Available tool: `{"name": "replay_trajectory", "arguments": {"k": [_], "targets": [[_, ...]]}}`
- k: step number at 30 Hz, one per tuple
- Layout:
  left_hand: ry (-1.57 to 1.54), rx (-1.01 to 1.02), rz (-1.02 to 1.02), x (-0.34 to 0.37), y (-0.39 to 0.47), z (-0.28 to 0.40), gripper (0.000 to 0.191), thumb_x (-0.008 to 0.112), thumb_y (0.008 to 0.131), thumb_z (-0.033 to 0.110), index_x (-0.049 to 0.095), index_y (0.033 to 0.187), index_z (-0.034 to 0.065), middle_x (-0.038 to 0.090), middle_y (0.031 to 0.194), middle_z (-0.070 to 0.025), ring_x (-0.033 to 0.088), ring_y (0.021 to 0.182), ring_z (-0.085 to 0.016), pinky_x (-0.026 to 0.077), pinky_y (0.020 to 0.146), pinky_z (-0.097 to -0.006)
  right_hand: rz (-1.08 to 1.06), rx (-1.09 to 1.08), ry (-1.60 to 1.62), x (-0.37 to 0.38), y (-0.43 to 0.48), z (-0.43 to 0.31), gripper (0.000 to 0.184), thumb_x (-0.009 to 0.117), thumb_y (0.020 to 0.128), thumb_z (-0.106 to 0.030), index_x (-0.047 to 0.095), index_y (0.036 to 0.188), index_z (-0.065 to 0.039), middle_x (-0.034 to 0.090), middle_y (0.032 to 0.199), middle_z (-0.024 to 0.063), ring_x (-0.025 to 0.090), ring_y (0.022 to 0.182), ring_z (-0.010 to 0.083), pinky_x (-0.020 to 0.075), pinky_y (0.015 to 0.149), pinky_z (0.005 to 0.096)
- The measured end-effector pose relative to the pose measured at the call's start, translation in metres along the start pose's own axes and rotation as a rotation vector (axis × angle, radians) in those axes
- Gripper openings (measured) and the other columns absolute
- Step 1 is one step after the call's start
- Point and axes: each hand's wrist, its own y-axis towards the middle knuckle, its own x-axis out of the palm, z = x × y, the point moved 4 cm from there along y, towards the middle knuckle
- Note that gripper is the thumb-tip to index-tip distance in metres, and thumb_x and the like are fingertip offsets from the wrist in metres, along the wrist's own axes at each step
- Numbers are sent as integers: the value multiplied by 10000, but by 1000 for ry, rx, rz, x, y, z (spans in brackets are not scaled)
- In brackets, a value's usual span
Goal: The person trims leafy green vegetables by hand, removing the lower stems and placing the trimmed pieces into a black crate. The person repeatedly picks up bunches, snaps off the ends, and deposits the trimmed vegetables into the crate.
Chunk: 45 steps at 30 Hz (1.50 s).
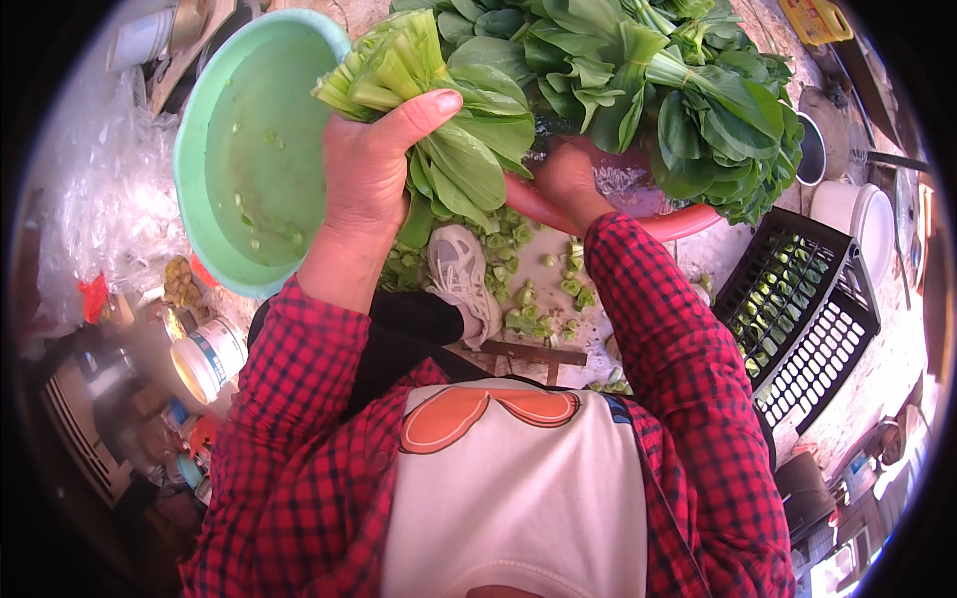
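My left hand grips a bunch of leafy greens, its pale cut stems pointing up and left and its leaves hanging to the right. Lower and to the right, my right hand reaches into a red basin holding water. Its fingers are hidden by the water and leaves, so whether they hold anything is unclear. More tied bunches of greens are heaped over the basin's far and right sides. A green plastic basin with water and floating leaf scraps stands left of my left hand.
Cut stem ends litter the floor around my shoe and a small wooden stool. At right stands a black plastic crate with greens inside, beside a white bucket. Clear plastic sheeting and a paint bucket lie at left.
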Motion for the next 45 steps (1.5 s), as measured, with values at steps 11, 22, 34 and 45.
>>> {"name": "replay_trajectory", "arguments": {"k": [11, 22, 34, 45], "targets": [[-257, -8, 22, 0, 8, 8, 368, 783, 799, 49, 634, 1135, 21, 653, 1022, -50, 649, 930, -165, 551, 874, -328, -84, -157, -37, -62, -14, 81, 523, 709, 741, -128, 676, 1262, -103, 692, 1225, 163, 649, 1151, 300, 493, 1014, 378], [-190, -50, 15, -2, 0, 5, 358, 787, 790, 38, 646, 1119, 29, 669, 1014, -45, 652, 925, -154, 552, 847, -319, -149, -50, -444, -54, -34, 26, 628, 707, 818, -469, 613, 1334, -123, 669, 1259, 180, 629, 1172, 381, 409, 1068, 578], [96, -121, -129, 10, -12, -30, 426, 835, 742, 60, 652, 1123, 7, 696, 1039, -29, 648, 939, -133, 530, 872, -300, 35, -129, -333, -50, -33, 35, 601, 689, 825, -488, 653, 1256, -70, 679, 1148, 239, 634, 1095, 415, 475, 991, 477], [193, -17, -221, 15, -26, -44, 584, 878, 689, 75, 591, 1192, 8, 672, 1120, -46, 630, 1018, -138, 520, 931, -324, -34, -496, 1079, -97, -96, -63, 355, 610, 1017, -177, 575, 1341, -36, 659, 1212, 52, 602, 1096, 131, 491, 956, 296]]}}
